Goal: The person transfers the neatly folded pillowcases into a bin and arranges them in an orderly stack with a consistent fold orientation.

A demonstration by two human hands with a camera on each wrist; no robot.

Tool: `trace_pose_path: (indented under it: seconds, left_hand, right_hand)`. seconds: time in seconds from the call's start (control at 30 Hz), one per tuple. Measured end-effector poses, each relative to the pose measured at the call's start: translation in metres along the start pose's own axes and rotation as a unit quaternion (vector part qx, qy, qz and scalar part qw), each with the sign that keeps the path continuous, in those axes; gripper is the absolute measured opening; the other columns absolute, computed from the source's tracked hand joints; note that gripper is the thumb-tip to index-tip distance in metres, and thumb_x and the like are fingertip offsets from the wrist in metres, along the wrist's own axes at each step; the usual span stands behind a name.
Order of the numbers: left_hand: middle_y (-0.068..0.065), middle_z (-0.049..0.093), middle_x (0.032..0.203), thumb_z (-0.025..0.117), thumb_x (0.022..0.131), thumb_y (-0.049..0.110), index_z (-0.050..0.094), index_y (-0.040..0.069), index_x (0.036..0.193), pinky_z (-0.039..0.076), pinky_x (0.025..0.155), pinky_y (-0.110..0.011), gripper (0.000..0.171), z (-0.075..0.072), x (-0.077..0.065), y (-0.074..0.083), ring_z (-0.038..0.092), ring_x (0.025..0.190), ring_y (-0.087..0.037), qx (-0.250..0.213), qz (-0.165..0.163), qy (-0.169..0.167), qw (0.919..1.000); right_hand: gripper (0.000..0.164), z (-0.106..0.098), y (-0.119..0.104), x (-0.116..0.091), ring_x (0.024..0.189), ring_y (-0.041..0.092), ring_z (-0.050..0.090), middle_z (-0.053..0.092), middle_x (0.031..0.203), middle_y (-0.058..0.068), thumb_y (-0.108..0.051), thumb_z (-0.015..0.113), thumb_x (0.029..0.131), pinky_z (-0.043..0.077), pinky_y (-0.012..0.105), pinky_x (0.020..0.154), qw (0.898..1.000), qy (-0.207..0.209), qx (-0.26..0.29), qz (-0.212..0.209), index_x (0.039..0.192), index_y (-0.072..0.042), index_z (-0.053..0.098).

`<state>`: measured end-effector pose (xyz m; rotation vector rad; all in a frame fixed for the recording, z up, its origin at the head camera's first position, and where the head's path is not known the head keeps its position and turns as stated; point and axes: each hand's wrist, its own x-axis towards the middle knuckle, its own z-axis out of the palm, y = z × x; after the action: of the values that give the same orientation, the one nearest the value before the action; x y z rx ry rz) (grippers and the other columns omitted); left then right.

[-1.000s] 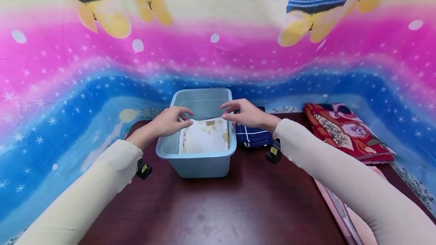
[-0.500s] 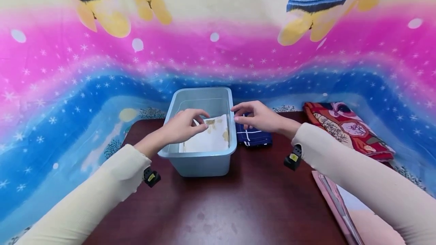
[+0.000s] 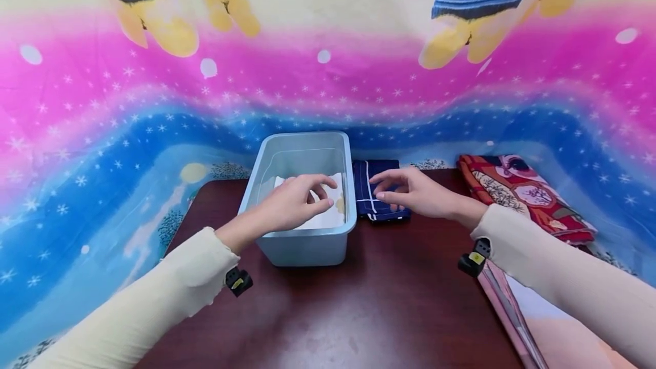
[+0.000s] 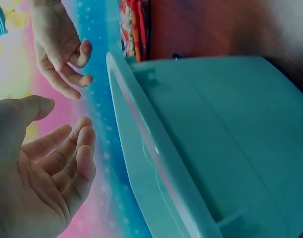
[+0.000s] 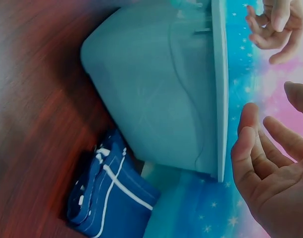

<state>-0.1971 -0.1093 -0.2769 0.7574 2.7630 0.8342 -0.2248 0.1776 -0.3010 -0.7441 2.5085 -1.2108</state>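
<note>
A pale blue plastic bin stands on the dark table. Inside it lies a folded white cloth with brownish flower marks, partly covered from view by my left hand. That hand hovers over the bin with relaxed, slightly bent fingers and nothing between them. To the right of the bin, my right hand hangs above a folded navy cloth with white lines. Its fingers are loosely bent and hold nothing. The right wrist view shows the navy cloth beside the bin's side wall, below the hand.
A folded red patterned cloth lies at the table's back right. Pink folded fabric lies along the right edge, partly under my right sleeve. A printed pink and blue curtain hangs behind the table.
Both hands have moved to the right. The right hand has gone from above the bin to above the navy cloth; the left has shifted across the white cloth, which stays in the bin.
</note>
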Motion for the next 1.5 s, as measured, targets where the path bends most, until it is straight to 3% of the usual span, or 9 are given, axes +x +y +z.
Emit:
trace_pose_path:
  seconds: [0.37, 0.73, 1.1, 1.27, 1.5]
  left_hand:
    - [0.004, 0.072, 0.103, 0.063, 0.099, 0.028, 0.063, 0.021, 0.132, 0.053, 0.070, -0.025, 0.034, 0.015, 0.001, 0.030, 0.065, 0.078, -0.007, 0.021, 0.045, 0.001, 0.9988]
    - [0.011, 0.072, 0.100, 0.063, 0.099, 0.034, 0.060, 0.025, 0.136, 0.050, 0.062, -0.024, 0.038, 0.032, 0.008, 0.050, 0.060, 0.069, -0.003, 0.043, 0.062, -0.016, 0.9970]
    - [0.011, 0.070, 0.104, 0.063, 0.100, 0.031, 0.057, 0.024, 0.138, 0.048, 0.071, -0.021, 0.040, 0.049, 0.009, 0.064, 0.059, 0.073, 0.002, 0.048, 0.097, -0.049, 0.9929]
    - [0.011, 0.070, 0.101, 0.063, 0.099, 0.032, 0.057, 0.022, 0.139, 0.048, 0.071, -0.021, 0.041, 0.062, 0.006, 0.069, 0.060, 0.080, -0.001, 0.080, 0.119, -0.043, 0.9887]
    - [0.009, 0.069, 0.102, 0.064, 0.098, 0.034, 0.058, 0.022, 0.137, 0.049, 0.072, -0.020, 0.040, 0.085, 0.000, 0.069, 0.062, 0.089, -0.001, 0.104, 0.128, -0.062, 0.9843]
  right_hand:
    - [0.040, -0.016, 0.013, -0.016, 0.077, 0.018, 0.067, 0.068, 0.121, 0.020, -0.021, 0.060, 0.102, 0.056, 0.031, 0.069, 1.000, 0.013, -0.003, 0.008, 0.138, -0.004, 0.057]
    - [0.042, -0.028, 0.027, -0.023, 0.077, 0.023, 0.066, 0.069, 0.123, 0.022, -0.021, 0.059, 0.103, 0.057, 0.033, 0.069, 0.999, 0.024, -0.022, 0.022, 0.140, -0.001, 0.056]
    - [0.042, -0.037, 0.042, -0.029, 0.075, 0.021, 0.067, 0.070, 0.121, 0.024, -0.020, 0.059, 0.103, 0.057, 0.033, 0.066, 0.999, 0.026, -0.029, 0.031, 0.139, 0.001, 0.056]
    - [0.042, -0.042, 0.057, -0.029, 0.074, 0.020, 0.069, 0.071, 0.118, 0.024, -0.020, 0.058, 0.103, 0.058, 0.034, 0.067, 0.998, 0.026, -0.032, 0.039, 0.140, 0.002, 0.054]
    - [0.048, -0.049, 0.081, -0.023, 0.076, 0.021, 0.071, 0.068, 0.122, 0.028, -0.021, 0.056, 0.104, 0.059, 0.032, 0.068, 0.996, 0.007, -0.018, 0.084, 0.143, 0.006, 0.048]
